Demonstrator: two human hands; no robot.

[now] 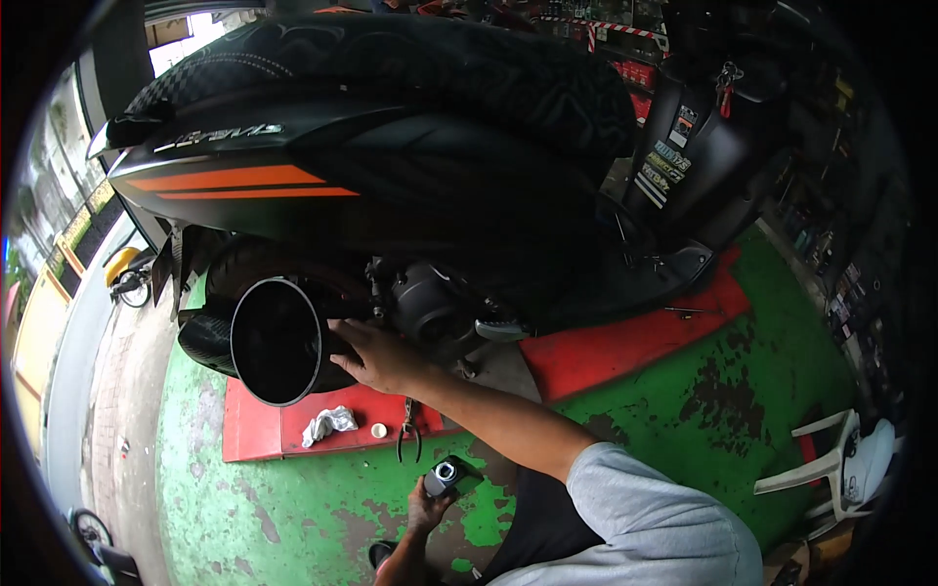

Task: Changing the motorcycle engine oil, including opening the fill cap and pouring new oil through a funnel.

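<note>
At the left, in front of the scooter's rear wheel, a deep black round container [277, 342] with a grey rim faces up; I cannot tell if it is a funnel or a pail. My right hand [369, 354] reaches across to its right side, with thumb and fingers closed at the edge. Lower down, my left hand [428, 506] is wrapped round a dark grey bottle [445, 475], its uncapped round neck pointing up. The black scooter [459, 186] with orange stripes stands beyond both hands.
On the red platform [264, 430] lie a crumpled whitish rag [329, 425], a small pale cap [379, 430] and pliers [408, 435]. The scooter's muffler [203, 342] sits beside the container. A white plastic chair [831, 464] stands right, on worn green floor [674, 439].
</note>
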